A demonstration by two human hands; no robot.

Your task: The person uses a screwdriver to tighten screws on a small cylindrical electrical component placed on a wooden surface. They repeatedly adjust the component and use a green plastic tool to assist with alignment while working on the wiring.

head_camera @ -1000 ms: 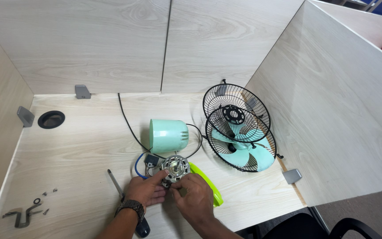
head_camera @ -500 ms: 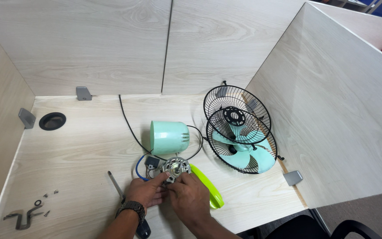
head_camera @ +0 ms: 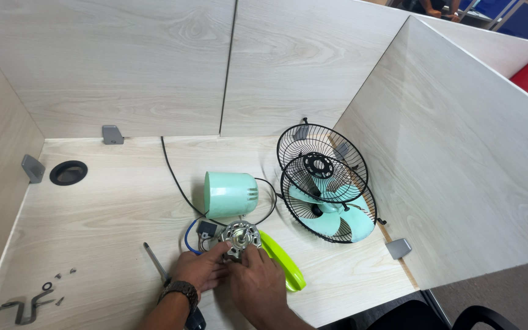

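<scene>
1. Both hands on the silver fan motor (head_camera: 239, 236), near the front edge of the wooden table (head_camera: 111, 214), between the mint motor cover (head_camera: 230, 194) and the lime green piece (head_camera: 282, 266).
2. Left hand (head_camera: 200, 270): fingers curled, touching the motor's left side.
3. Right hand (head_camera: 256, 286): fingertips pinching the motor's near edge; how tight, cannot tell.
4. Best to hold the motor still with one hand and turn gently with the other.
5. Best to mind the blue wire (head_camera: 188, 235) and black cord (head_camera: 175, 174).
6. Close by: screwdriver (head_camera: 154, 260), fan guards with mint blade (head_camera: 328, 183), small screws (head_camera: 59, 284) at far left.
</scene>
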